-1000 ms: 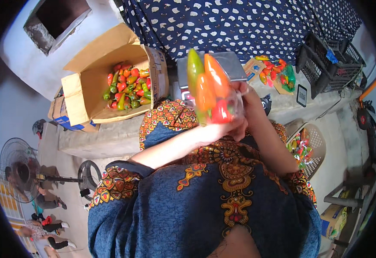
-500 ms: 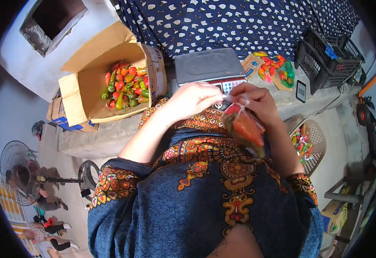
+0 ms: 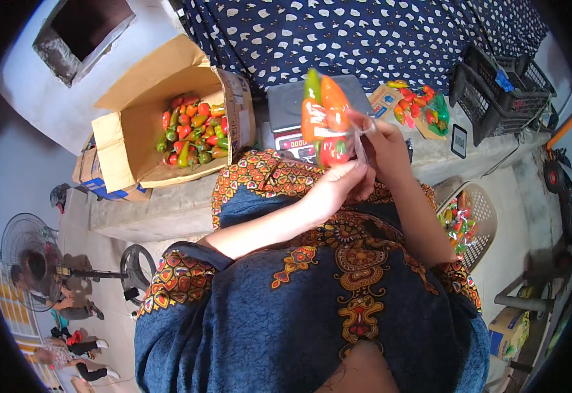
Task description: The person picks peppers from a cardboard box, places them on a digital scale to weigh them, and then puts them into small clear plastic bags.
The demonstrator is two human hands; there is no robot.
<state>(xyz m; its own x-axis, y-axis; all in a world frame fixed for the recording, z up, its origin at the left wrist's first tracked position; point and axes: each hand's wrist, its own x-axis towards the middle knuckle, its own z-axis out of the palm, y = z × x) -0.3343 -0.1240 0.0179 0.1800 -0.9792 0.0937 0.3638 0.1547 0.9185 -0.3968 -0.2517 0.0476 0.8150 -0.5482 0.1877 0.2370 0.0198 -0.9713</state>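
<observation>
Fingers (image 3: 346, 171) of the left hand (image 3: 332, 190) are being closed in a pinch on the lower end of a clear bag of peppers (image 3: 323, 124); the red pepper at the bag's bottom is lying right at the fingertips. The right hand (image 3: 381, 154) is being held just beside it, on the bag's right; its fingers are curled shut on the loose clear film at the bag's edge, though how tightly cannot be told.

The bag is being held up in the air, above the lap and in front of the grey scale (image 3: 289, 118), not resting on anything. Its long axis is running upright, tilted slightly left at the top: green and orange peppers are pointing up and away from the fingers, red below. Both hands are touching the bag; the left is carrying it from underneath, the right is nearer the open side film.

Outward from there: the scale is sitting on the concrete tabletop (image 3: 168, 206), behind the bag. To the left, an open cardboard box (image 3: 125, 141) is holding loose peppers. To the right, filled bags (image 3: 420, 108) are lying on the tabletop, and a black crate (image 3: 502, 98) is standing beyond them. A pale basket (image 3: 479, 219) of filled bags is sitting lower right.
</observation>
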